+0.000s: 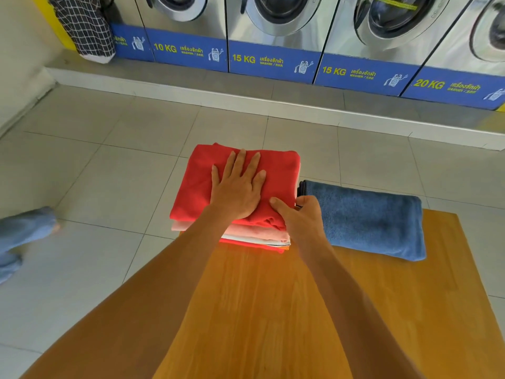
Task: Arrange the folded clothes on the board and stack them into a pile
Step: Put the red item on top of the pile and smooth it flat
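The flat left hand (237, 187) hides much of the folded red top garment (276, 170). Lower pile layers (257, 235) show edges only. Silver front-loading washing machines (276, 20) are cropped above; a blurred blue shape (21, 233), possibly denim, is cut off left.

We see a pile of folded clothes (243, 192) on the far left part of the surface (259, 310), its far edge overhanging the floor (109, 160). A folded towel (366, 220) lies just right of the pile, touching it. Our left hand (236, 187) lies flat on top of the pile; our right hand (297, 217) is at its near right corner. Behind, across the floor, washing machines (276, 28) stand in a row, a basket (84, 26) left of them.
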Demonstrator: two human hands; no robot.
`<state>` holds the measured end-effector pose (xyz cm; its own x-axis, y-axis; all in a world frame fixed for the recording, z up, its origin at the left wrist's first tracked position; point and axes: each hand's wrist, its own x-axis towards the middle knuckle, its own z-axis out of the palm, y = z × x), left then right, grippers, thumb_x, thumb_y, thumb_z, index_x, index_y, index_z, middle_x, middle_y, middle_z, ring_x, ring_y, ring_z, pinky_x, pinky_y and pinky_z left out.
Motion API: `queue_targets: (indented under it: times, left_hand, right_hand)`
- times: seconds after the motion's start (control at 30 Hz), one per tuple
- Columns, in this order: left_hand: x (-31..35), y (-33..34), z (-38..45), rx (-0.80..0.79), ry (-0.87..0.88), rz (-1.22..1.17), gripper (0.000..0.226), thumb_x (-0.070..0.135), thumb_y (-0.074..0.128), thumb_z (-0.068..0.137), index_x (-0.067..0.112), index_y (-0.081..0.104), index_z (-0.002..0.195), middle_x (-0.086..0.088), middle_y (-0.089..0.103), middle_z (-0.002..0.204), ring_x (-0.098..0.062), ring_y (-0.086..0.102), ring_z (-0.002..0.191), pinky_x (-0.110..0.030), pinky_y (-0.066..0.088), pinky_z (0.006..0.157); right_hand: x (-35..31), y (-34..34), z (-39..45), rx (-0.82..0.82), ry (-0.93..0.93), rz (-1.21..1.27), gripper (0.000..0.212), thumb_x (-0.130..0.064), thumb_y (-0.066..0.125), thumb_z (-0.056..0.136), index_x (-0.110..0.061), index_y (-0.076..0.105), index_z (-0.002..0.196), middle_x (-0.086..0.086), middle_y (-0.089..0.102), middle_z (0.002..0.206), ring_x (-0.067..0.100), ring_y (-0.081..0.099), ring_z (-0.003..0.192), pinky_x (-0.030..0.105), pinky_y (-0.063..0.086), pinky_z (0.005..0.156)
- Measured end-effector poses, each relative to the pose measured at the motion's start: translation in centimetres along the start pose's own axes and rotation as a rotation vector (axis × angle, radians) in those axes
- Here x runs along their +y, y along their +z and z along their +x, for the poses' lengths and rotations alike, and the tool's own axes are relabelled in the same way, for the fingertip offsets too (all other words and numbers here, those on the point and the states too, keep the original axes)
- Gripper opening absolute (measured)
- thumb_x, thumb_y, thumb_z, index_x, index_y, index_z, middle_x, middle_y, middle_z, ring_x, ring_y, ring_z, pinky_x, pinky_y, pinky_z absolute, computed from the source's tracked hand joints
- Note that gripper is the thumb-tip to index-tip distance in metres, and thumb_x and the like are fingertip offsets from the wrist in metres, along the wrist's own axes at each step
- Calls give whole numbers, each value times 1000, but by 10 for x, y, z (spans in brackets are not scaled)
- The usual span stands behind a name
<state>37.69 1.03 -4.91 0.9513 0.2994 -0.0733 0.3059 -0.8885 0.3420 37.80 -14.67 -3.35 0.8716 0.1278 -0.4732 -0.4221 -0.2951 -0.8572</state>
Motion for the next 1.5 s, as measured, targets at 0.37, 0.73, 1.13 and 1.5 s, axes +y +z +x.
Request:
queue_targets:
  times: [0.37, 0.73, 1.13, 1.5]
  left_hand:
    - [-37, -13, 5, 43, -78, 54, 61, 57, 4, 97, 35, 3, 154, -1, -9, 164, -22, -13, 150, -60, -8, 116]
    - [-71, -19, 15, 32, -88, 65, 53, 54, 5, 99, 45, 9, 151, -4, -1, 164, -24, -4, 151, -59, -5, 116]
    - [-87, -64, 41, 109, -635, -755, 48, 57, 57, 83, 13, 69, 98, -8, 69, 99, -28, 67, 95, -34, 53, 81]
    - [-92, -59, 51, 219, -719, -966, 30, 44, 66, 84, 15, 66, 93, -2, 61, 88, -21, 59, 84, -33, 50, 77]
  right_hand:
    - [-6, -13, -12, 290, -177, -355, 50, -48, 79, 81, -18, 51, 110, -4, 64, 101, 12, 62, 84, 38, 55, 75]
    - [1, 39, 23, 79, -572, -1154, 68, -51, 16, 106, -16, 6, 163, 3, -2, 172, 22, -5, 159, 54, -3, 127]
    - [-26, 74, 42, 17, -619, -1145, 65, -67, 16, 99, -44, 16, 160, 5, -4, 172, 27, -9, 158, 56, -5, 125]
    - [-20, 68, 44, 18, -574, -1129, 89, -90, 18, 81, -48, 8, 159, 1, -9, 172, 26, -14, 158, 59, -7, 124]
